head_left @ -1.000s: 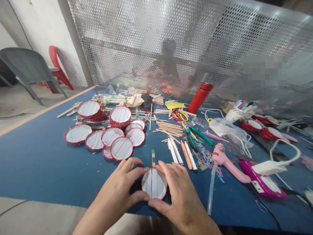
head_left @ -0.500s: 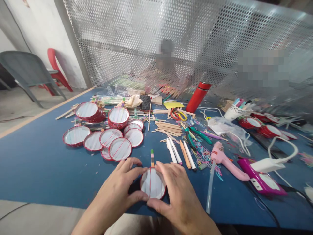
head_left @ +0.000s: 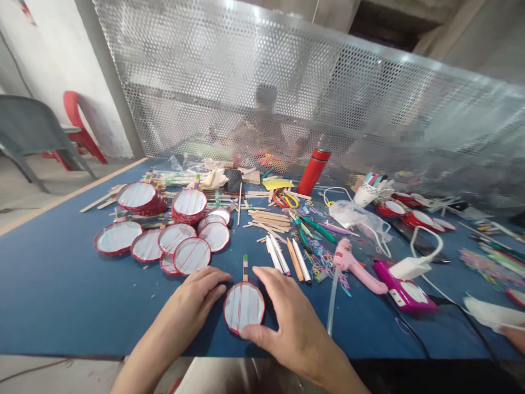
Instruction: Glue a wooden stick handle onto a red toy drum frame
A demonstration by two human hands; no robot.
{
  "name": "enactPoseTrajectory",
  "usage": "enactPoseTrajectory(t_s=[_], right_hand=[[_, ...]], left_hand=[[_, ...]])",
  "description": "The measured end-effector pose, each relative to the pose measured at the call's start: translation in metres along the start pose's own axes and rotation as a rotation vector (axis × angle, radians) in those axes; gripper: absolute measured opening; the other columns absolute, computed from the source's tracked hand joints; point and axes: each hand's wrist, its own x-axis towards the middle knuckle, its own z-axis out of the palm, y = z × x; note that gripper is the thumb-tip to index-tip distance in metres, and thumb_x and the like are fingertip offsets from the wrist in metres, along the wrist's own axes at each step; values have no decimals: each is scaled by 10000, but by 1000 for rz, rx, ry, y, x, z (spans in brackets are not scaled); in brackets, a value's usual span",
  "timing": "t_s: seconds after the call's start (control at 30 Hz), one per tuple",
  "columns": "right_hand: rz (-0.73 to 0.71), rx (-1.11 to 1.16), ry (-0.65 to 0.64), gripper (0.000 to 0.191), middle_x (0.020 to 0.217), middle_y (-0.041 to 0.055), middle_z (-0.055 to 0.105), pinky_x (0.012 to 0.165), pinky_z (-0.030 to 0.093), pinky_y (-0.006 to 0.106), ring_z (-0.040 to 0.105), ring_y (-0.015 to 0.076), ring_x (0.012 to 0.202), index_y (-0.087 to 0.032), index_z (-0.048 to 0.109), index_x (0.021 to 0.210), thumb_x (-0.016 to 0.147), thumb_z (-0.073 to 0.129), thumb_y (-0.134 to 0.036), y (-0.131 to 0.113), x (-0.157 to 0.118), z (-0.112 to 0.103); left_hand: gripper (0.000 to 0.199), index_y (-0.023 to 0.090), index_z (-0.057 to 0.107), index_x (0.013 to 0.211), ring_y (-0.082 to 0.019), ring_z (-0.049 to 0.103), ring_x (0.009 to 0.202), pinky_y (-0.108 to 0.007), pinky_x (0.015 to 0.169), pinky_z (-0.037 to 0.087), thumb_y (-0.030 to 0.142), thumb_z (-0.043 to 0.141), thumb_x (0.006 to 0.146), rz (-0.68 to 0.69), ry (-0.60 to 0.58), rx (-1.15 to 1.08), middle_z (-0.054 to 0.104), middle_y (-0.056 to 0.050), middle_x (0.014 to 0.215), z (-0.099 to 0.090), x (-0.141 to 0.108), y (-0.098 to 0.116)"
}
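Finished-looking discs [head_left: 191,202]: are sitting stacked and overlapping on the table [head_left: 74,306], beyond and to the left of the left fingertips.
Left hand [head_left: 199,295]: is resting just beside the near disc; its fingers are lying close together, extended, with nothing visible between them and the thumb.
Near disc [head_left: 246,306]: is lying between the two hands, its lower rim under the right thumb.
Disc weight: is appearing light, judging by the thin build.
Disc face: is looking smooth and glossy, so probably slippery; pressing hard at the centre is risking a bend or crack.
Disc rim: is showing as a raised red edge, probably the firmest part; opposite sides are offering the best hold.
Stick [head_left: 245,267]: is projecting from the far rim, between the left fingertips and right forefinger; its joint is probably weak, so lifting by it alone is inadvisable.
Right hand [head_left: 293,312]: is curving around the right side, fingers spread from the thumb; whether they are gripping, one cannot tell.
Pens [head_left: 293,260]: are lying beyond the right knuckles.
Glue gun [head_left: 361,271]: is lying farther right, clear of the fingers.
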Motion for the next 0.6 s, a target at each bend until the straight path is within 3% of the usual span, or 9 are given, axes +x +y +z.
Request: enactPoseTrajectory(t_s=[0.1, 0.2, 0.3, 0.4, 0.6], right_hand=[[47, 31, 139, 412, 1230, 97, 651, 958, 512, 378, 613, 241, 1140, -187, 533, 1261, 889, 644, -326, 10, -8, -14], [82, 57, 277, 127, 1007, 31, 715, 849, 536, 293, 675, 186, 958, -231, 638, 1032, 940, 562, -273, 21, -15, -34], [132, -11, 410, 155, 817, 0, 699, 726, 524, 250, 670, 158, 773, -228, 641, 853, 954, 530, -267, 36, -20, -54], [182, -137, 491, 208, 718, -5, 664, 630, 499, 245, 634, 152, 658, -212, 618, 793, 953, 525, -307, 56, -22, -67], [144, -300, 445, 302, 637, -7, 613, 618, 435, 283, 591, 168, 614, -218, 560, 698, 968, 498, -338, 83, -14, -73]], left_hand=[[318, 222, 691, 948, -184, 710, 874, -281, 790, 561, 242, 374, 935, -43, 37, 44, 738, -54, 952, 7, 7, 5], [331, 232, 660, 929, -200, 716, 826, -296, 717, 544, 220, 330, 930, -152, 63, 189, 729, -51, 939, 15, 13, 12], [296, 251, 627, 910, -213, 721, 751, -277, 617, 505, 276, 333, 939, -265, 112, 286, 742, -35, 893, 20, 15, 16], [254, 254, 603, 832, -184, 699, 657, -234, 575, 479, 365, 388, 911, -218, 159, 146, 722, 1, 751, 20, 13, 16], [357, 234, 526, 643, -114, 518, 472, -174, 488, 411, 489, 431, 874, -193, 284, -27, 506, 67, 517, 16, 6, 15]])
